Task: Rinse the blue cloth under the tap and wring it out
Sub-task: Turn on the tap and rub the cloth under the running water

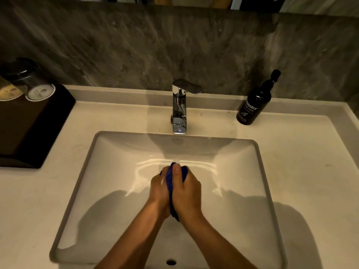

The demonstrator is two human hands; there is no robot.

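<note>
Cloth (171,188) is bunched into a tight vertical wad and pressed between both hands over the middle of the sink (261,171), in front of and below the tap (179,113). Left hand (158,193) is closed around the wad from its side; right hand (187,193) is closed on it from the other side, thumb lying along the top. Only a blue strip between the palms, a tuft at the fingertips and a tail at the wrists are visible. No stream visible from the spout; basin floor shows wet glints. Judgement: this is the wringing step, rinse apparently done, though whether the tap is fully off cannot be told. Risks: hands squeeze rather than twist, so water may remain in the core of the wad; a counter-rotation would likely be needed. A wet wad could slip out at the wrist end and drop into the basin near the overflow hole (171,262). Lifting too soon would drip on the counter (303,171). Soap bottle (255,101) and tray (29,121) are well apart, no collision concern.
</note>
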